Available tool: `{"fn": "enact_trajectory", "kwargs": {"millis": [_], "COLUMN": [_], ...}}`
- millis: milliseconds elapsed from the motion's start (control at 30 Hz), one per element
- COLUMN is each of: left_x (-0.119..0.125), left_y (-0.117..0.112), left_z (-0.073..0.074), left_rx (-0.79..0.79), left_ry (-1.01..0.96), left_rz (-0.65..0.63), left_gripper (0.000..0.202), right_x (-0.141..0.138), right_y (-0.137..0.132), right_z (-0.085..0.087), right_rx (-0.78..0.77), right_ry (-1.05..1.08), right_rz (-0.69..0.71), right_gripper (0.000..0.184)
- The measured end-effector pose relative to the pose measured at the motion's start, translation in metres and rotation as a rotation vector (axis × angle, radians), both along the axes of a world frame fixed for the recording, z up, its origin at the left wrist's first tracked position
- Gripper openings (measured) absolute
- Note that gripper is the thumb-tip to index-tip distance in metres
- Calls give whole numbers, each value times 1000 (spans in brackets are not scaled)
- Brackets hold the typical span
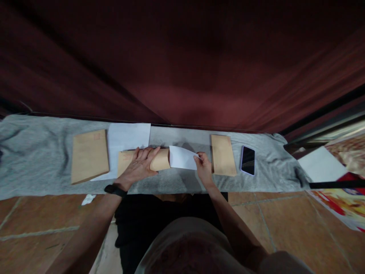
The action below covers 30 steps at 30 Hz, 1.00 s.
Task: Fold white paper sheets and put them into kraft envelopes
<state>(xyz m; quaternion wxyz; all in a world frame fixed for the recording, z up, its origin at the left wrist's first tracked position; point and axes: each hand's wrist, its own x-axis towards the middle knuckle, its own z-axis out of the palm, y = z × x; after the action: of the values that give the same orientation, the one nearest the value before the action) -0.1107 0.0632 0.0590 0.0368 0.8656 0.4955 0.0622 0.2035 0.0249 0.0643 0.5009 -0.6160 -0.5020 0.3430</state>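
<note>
A brown paper envelope (161,160) lies lengthwise on the grey cloth, its mouth facing right. My left hand (141,164) rests across it with the fingers spread, pressing it from above. A folded white sheet (182,158) sits at the envelope's mouth; whether its left end is inside I cannot tell. My right hand (203,163) pinches the right end of that sheet between thumb and fingers. Under and behind the envelope lie white paper sheets (128,135). Close by my right hand is a stack of brown envelopes (224,156).
A thicker stack of brown envelopes (89,156) lies at the left. A phone (247,160) with a dark screen is at the right. The grey cloth (42,152) covers a narrow surface against a dark red curtain (182,76). White scrap (88,199) lies on the tiled floor.
</note>
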Motion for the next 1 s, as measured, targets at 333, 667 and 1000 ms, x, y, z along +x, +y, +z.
{"fn": "enact_trajectory", "kwargs": {"millis": [333,667,1000], "left_x": [0,-1,7], "left_y": [1,2,2], "left_z": [-2,0,1], "left_rx": [6,-16,-56], "left_ry": [13,0,-23], "left_rz": [11,-4,-13], "left_gripper": [115,115,118], "right_x": [19,19,-6], "right_y": [25,43,45], "right_z": [-2,-9,-28], "right_rx": [-93,-71,-189], "right_ry": [-73,-206,-264], "right_rz": [155,205,229], "right_gripper": [9,8,12]}}
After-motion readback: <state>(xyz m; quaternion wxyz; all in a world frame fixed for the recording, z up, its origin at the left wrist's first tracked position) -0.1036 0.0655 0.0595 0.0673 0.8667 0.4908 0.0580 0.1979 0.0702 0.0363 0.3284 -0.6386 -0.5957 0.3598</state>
